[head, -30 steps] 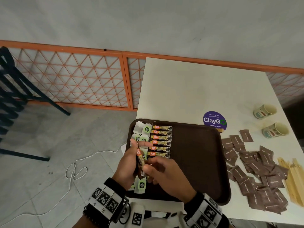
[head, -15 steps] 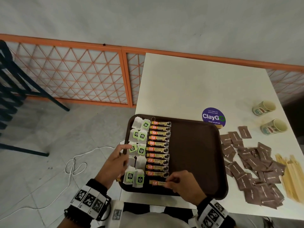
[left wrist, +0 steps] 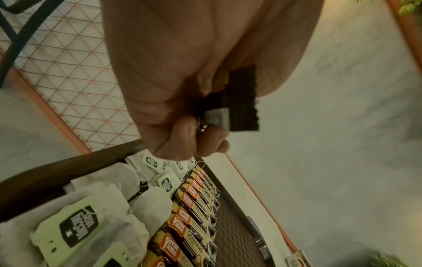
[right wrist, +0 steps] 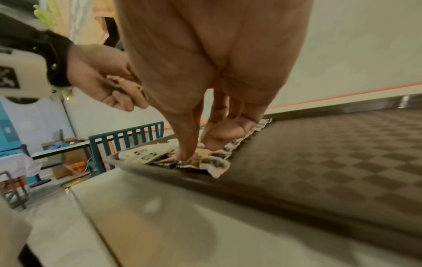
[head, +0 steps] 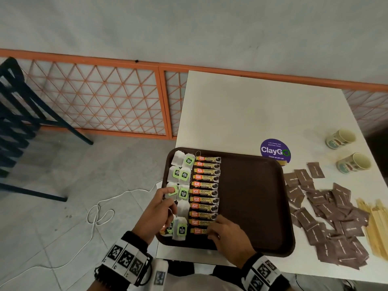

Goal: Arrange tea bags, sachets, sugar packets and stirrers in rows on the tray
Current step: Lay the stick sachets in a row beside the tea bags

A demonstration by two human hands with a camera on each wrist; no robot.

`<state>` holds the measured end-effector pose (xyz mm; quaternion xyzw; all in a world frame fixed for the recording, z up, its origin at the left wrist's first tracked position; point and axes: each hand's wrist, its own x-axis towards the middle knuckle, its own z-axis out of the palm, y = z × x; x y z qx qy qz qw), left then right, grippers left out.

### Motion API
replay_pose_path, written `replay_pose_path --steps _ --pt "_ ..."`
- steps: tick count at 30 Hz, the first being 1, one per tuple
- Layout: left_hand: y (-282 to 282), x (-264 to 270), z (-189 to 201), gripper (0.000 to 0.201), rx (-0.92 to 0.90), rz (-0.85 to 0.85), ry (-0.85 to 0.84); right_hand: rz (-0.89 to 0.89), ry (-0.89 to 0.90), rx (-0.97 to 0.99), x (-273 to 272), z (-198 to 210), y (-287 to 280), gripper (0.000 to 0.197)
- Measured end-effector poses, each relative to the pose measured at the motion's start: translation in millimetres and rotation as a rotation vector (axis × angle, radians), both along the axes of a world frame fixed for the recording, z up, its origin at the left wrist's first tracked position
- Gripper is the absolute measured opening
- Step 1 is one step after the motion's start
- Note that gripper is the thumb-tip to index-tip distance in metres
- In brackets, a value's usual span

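Note:
A brown tray (head: pixel 252 206) lies at the table's near left. Its left side holds tea bags (head: pixel 184 175) with green tags. Beside them runs a column of coffee sachets (head: pixel 205 192). My right hand (head: pixel 213 228) presses its thumb and fingertips (right wrist: pixel 187 151) on the nearest sachet (head: pixel 197 231), which lies flat at the column's near end. My left hand (head: pixel 161 206) hovers over the tea bags with its forefinger stretched out. Its other fingers curl round spare sachets (left wrist: pixel 242 101). Brown sugar packets (head: pixel 327 215) and wooden stirrers (head: pixel 375 225) lie loose on the table to the tray's right.
Two paper cups (head: pixel 341 138) (head: pixel 353 162) lie on their sides at the table's right edge. A purple round sticker (head: pixel 275 151) sits behind the tray. An orange mesh fence, a dark chair (head: pixel 16 122) and a white cable (head: pixel 100 213) are on the floor side, left.
My right hand took one sachet from the left hand's bundle and laid it at the near end of the column. The left hand dropped back over the tea bags.

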<state>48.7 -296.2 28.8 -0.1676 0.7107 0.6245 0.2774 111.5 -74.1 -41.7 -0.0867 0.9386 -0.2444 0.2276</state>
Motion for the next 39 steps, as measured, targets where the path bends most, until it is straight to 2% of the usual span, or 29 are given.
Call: replay_pose_path --steps 5,9,11,13,14,16,21,24,26,31,39 --pt "6.4 -0.8 4.4 0.018 0.029 0.101 0.019 0.043 0.007 -0.034 -3.1 -6.7 -11.1 0.016" --pt "12.4 -1.0 9.1 0.020 0.095 0.198 -0.010 -0.102 0.006 -0.130 -5.8 7.0 -14.0 0.013" --pt "19.4 -0.7 10.2 0.023 0.173 0.236 -0.031 -0.267 0.012 -0.296 -8.9 29.9 -15.3 0.015" --pt "31.6 1.3 12.1 0.025 0.271 0.255 -0.065 -0.450 -0.098 -0.596 -15.6 60.1 -19.8 0.019" --pt "39.0 2.9 12.5 0.024 0.310 0.247 -0.082 -0.490 -0.171 -0.722 -19.4 71.5 -22.7 0.018" --pt "54.7 7.2 13.5 0.022 0.349 0.197 -0.081 -0.456 -0.187 -0.793 -25.5 81.7 -25.2 0.014" --pt "60.3 8.3 4.3 0.004 0.187 -0.034 -0.016 -0.447 -0.172 -0.692 -27.7 74.2 -4.2 0.009" --pt "36.5 2.3 1.8 0.013 0.024 -0.147 0.004 -0.284 -0.168 -0.370 -21.2 55.2 11.2 0.009" --pt "18.8 -0.9 2.5 0.014 -0.022 -0.158 -0.009 -0.197 -0.207 -0.223 -15.1 39.9 11.8 0.013" --pt "-4.2 -0.8 0.3 0.019 -0.080 -0.094 -0.022 -0.133 -0.220 -0.151 -12.9 14.0 -0.4 0.013" --pt "-8.8 5.8 -4.8 0.015 -0.080 -0.131 -0.007 -0.031 -0.179 -0.051 -15.7 8.9 -7.9 0.019"
